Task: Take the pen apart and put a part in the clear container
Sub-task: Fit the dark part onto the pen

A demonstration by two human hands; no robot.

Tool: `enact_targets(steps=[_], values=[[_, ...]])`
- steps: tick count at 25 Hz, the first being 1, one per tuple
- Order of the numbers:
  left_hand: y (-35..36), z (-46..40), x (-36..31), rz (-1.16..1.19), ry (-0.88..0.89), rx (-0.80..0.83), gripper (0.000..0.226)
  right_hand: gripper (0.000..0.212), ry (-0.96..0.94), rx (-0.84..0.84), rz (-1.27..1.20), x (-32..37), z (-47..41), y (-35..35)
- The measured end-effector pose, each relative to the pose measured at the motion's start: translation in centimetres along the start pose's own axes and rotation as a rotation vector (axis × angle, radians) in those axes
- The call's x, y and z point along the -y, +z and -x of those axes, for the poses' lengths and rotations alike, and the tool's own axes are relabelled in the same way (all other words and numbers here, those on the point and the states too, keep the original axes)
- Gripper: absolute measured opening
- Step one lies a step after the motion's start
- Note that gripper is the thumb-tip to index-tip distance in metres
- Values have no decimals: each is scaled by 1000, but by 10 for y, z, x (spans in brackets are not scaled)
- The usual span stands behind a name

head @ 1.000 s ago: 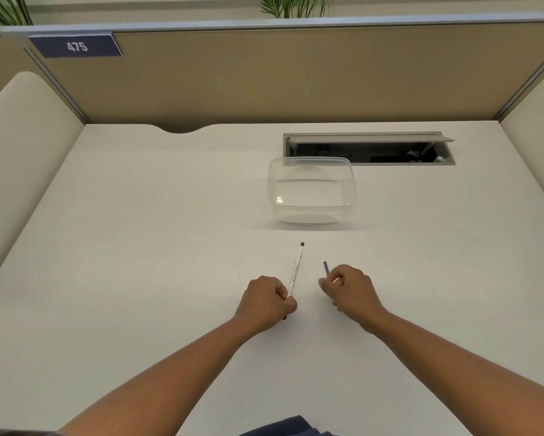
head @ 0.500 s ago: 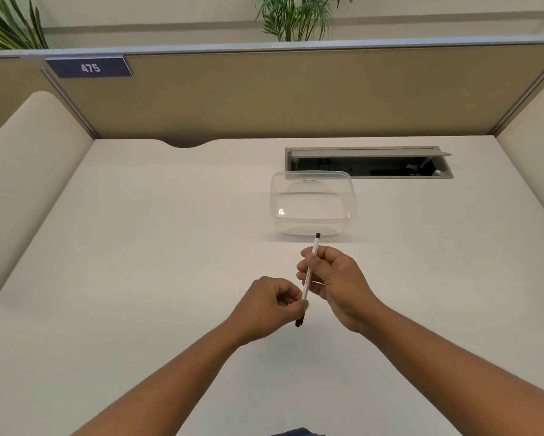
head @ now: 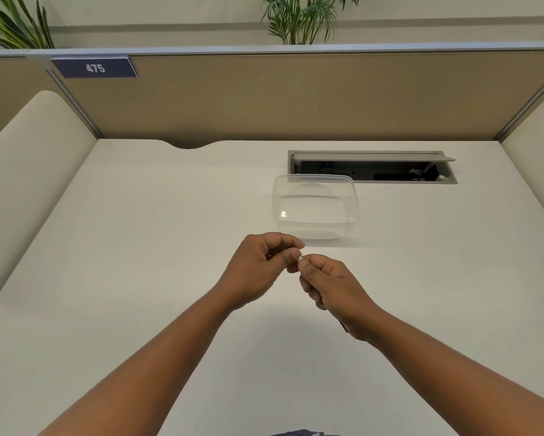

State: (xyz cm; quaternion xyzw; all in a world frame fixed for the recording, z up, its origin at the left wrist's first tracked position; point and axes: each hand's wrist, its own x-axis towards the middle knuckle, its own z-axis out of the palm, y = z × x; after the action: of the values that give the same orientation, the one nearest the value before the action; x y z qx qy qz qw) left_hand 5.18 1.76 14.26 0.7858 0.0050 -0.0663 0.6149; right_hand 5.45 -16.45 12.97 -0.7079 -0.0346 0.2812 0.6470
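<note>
The pen (head: 299,258) is almost fully hidden inside my hands. Only its white upper end shows between my fingertips, and a dark tip pokes out below my right wrist. My right hand (head: 330,286) is closed around the pen's barrel. My left hand (head: 261,265) pinches the white end with thumb and fingers. Both hands hover above the desk, just in front of the clear container (head: 277,202). That container stands open and looks empty, a short way beyond my left fingertips.
An open cable hatch (head: 373,169) is cut into the white desk (head: 145,247) behind the container. Tan partition walls (head: 296,99) close the back and sides. A label reading 475 (head: 94,68) hangs at the upper left.
The pen went from my left hand into my right fist. My left fingers now pinch its upper end. Both hands rose and moved toward the container.
</note>
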Motion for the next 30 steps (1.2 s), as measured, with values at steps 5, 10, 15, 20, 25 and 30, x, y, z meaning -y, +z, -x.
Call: enact_targets(steps=[5, 10, 15, 20, 25, 30], values=[[-14, -4, 1, -145, 34, 86, 18, 30, -21, -8, 188, 3, -2, -6], [-20, 1, 0, -211, 56, 128, 20, 26, -83, -26, 331, 1, -1, -11], [-19, 3, 3, -202, 13, 100, 13, 28, -153, -38, 500, 5, 0, -12], [-17, 4, 6, -207, 14, 89, 13, 39, -205, -53, 644, 9, 1, -11], [-13, 5, 10, -229, 26, 86, 14, 44, -182, -31, 721, 12, 2, -9], [-6, 7, 12, -287, 64, 116, 12, 30, -67, 41, 661, 11, 0, -7]])
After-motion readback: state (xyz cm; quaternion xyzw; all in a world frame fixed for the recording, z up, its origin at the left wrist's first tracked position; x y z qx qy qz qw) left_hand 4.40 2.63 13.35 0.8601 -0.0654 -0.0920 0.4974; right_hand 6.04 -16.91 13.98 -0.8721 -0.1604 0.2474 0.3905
